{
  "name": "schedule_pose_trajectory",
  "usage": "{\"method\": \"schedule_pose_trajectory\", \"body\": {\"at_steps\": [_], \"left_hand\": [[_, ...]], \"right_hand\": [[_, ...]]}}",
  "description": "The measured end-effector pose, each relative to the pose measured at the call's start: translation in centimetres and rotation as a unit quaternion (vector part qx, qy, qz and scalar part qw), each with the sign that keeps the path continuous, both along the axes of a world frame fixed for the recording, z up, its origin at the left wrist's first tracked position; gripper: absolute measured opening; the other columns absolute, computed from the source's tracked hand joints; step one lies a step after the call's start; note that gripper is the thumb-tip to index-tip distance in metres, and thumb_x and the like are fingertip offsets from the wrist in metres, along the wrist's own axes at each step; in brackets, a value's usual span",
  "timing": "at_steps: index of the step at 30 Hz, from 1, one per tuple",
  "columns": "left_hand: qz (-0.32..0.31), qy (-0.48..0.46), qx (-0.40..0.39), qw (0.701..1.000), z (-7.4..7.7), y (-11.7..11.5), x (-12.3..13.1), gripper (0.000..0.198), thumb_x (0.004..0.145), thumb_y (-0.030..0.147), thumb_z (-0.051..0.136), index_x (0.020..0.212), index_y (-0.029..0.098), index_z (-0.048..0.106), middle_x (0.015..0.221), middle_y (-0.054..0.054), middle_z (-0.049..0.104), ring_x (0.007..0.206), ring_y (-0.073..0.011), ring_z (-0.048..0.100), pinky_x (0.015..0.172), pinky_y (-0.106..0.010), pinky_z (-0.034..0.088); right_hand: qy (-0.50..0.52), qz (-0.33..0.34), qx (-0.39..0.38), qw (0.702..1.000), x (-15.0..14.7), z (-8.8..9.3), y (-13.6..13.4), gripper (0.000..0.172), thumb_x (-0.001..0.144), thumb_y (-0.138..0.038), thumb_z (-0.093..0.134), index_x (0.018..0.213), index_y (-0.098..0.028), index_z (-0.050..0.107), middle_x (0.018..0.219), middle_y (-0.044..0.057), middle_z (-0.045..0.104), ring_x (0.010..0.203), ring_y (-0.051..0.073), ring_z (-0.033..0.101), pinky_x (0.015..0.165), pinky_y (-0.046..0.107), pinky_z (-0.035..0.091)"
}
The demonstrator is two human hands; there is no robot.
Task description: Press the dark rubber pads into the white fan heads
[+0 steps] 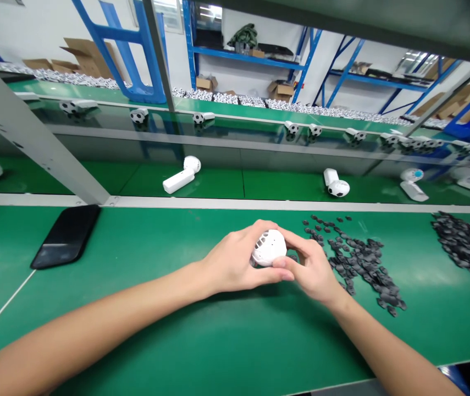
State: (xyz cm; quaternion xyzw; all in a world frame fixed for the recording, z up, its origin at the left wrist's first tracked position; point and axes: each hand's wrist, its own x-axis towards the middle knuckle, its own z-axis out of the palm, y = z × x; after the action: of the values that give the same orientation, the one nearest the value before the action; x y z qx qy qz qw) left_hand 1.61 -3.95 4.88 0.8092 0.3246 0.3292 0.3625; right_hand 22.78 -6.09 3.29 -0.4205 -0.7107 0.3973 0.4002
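Note:
Both my hands meet over the green table around a white rounded plastic housing [270,248] with a patterned cutout area on its left side. My left hand [241,258] wraps it from the left, thumb along the lower edge. From the right, my right hand [308,267] grips it between thumb and fingers. Part of the housing is hidden behind my fingers. Just right of my right hand lies a loose spread of small black plastic pieces [362,264].
A black phone [66,236] lies at left by a slanted metal post [40,121]. A denser pile of black pieces [465,245] sits far right. Beyond the metal rail, white football-headed units [179,179] with rectangular bodies rest on a green belt [226,181].

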Motion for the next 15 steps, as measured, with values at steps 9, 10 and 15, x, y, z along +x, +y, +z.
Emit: {"method": "schedule_pose_trajectory", "body": {"at_steps": [9,10,15], "left_hand": [[0.09,0.042,-0.066,0.993,0.5,1.2,-0.9,0.055,0.079,0.063,0.077,0.112,0.024,0.059,0.077,0.002,0.072,0.065,-0.0198,0.066,0.056,-0.028,0.044],[0.113,0.038,-0.044,0.992,0.5,1.2,-1.1,0.05,0.079,0.061,0.078,0.108,0.024,0.061,0.081,0.001,0.072,0.069,-0.0205,0.067,0.06,-0.029,0.046],[0.148,-0.072,0.072,0.984,-0.3,1.3,-1.3,0.065,0.075,0.054,0.087,0.126,0.026,0.059,0.123,-0.007,0.067,0.105,-0.0265,0.067,0.089,-0.037,0.053]], "right_hand": [[-0.185,0.016,-0.035,0.982,4.2,2.0,2.5,0.045,0.107,-0.055,0.047,0.107,-0.026,0.082,0.097,0.005,0.08,0.078,0.023,0.071,0.072,0.034,0.056],[-0.233,0.019,-0.043,0.971,5.0,2.1,2.7,0.039,0.104,-0.053,0.053,0.101,-0.026,0.081,0.092,0.004,0.08,0.073,0.022,0.069,0.067,0.033,0.054],[-0.357,0.057,-0.073,0.929,7.6,1.6,3.2,0.021,0.092,-0.041,0.073,0.108,-0.029,0.076,0.088,0.001,0.074,0.075,0.022,0.067,0.064,0.03,0.049]]}}
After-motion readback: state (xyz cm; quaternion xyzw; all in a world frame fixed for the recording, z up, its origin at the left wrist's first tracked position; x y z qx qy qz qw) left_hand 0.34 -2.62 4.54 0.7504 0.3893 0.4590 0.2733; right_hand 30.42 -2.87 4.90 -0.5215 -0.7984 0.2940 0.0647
